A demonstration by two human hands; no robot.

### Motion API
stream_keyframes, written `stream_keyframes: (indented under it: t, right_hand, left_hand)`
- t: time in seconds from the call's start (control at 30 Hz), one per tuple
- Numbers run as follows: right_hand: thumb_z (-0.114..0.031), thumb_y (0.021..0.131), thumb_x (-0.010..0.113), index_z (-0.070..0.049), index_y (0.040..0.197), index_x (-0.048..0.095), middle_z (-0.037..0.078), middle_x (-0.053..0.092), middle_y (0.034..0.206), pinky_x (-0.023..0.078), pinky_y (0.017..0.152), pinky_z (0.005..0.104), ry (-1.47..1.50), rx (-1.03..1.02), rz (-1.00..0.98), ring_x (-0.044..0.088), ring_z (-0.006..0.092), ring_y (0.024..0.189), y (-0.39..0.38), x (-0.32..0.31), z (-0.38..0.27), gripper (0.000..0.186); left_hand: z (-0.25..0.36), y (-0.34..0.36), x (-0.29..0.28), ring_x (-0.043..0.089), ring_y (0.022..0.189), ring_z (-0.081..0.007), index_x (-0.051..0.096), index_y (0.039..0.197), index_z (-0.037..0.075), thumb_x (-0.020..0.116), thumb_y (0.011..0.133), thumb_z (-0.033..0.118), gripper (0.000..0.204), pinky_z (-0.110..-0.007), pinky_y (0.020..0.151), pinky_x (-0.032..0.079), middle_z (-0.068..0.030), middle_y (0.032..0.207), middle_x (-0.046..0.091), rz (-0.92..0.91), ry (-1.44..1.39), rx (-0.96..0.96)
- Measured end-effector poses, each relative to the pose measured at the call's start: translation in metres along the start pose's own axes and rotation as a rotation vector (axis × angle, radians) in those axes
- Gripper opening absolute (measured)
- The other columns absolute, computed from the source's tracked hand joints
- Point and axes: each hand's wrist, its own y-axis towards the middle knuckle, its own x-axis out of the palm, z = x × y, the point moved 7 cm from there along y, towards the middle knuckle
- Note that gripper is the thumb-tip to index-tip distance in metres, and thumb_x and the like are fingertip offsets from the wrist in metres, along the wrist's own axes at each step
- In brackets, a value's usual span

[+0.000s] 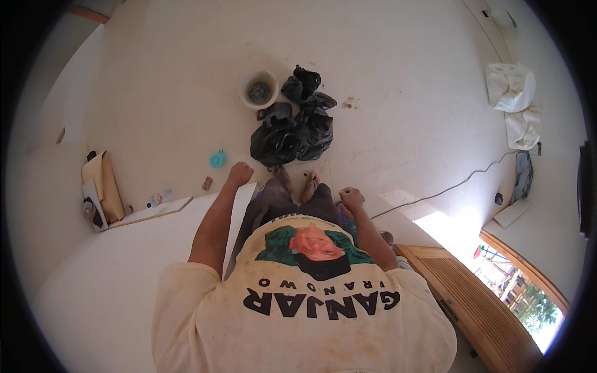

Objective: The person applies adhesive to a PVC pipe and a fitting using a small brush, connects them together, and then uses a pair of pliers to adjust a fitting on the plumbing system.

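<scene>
My left hand (241, 173) is closed in a fist, in the air left of my knees, and nothing shows in it. Closed too, my right hand (352, 198) hangs beside my right thigh; no object can be seen in its fingers. A blue item (348, 219), partly hidden by my right forearm, lies near that hand. On the floor just beyond my feet sit several black plastic bags (316, 133), crumpled and bunched together. Next to them stands a white bucket (242, 89) with something dark grey inside. Neither hand touches the bags or the bucket.
A turquoise round object (217, 159) and a small reddish packet (207, 183) lie at left. Farther left are a plastic bottle (155, 200) and leaning boards (111, 186). At right, a grey cable (457, 184) crosses the floor toward white sacks (513, 87). A slatted wooden door (476, 304) stands near a bright doorway.
</scene>
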Motion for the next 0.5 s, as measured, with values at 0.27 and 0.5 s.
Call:
stream_keyframes:
  t: [0.27,0.5]
  right_hand:
    - [-0.029,0.078,0.063,-0.004,0.087,0.072,0.013,0.071,0.078,0.053,0.075,0.0377,-0.025,0.012,-0.012,0.069,0.0254,0.076,0.013,0.005,0.006,0.028]
    - [-0.029,0.079,0.062,-0.004,0.088,0.072,0.015,0.070,0.083,0.052,0.078,0.0395,-0.024,-0.001,-0.031,0.067,0.0280,0.081,0.016,0.003,-0.009,0.029]
  left_hand:
    - [0.021,0.009,0.002,0.059,0.089,-0.0434,0.064,0.075,-0.005,0.056,0.076,0.030,0.035,-0.051,0.081,0.047,-0.0259,0.087,0.063,0.003,-0.059,0.008]
    - [0.011,0.007,0.015,0.059,0.092,-0.0428,0.066,0.078,-0.003,0.056,0.079,0.033,0.037,-0.050,0.084,0.046,-0.0256,0.093,0.064,-0.091,0.052,0.061]
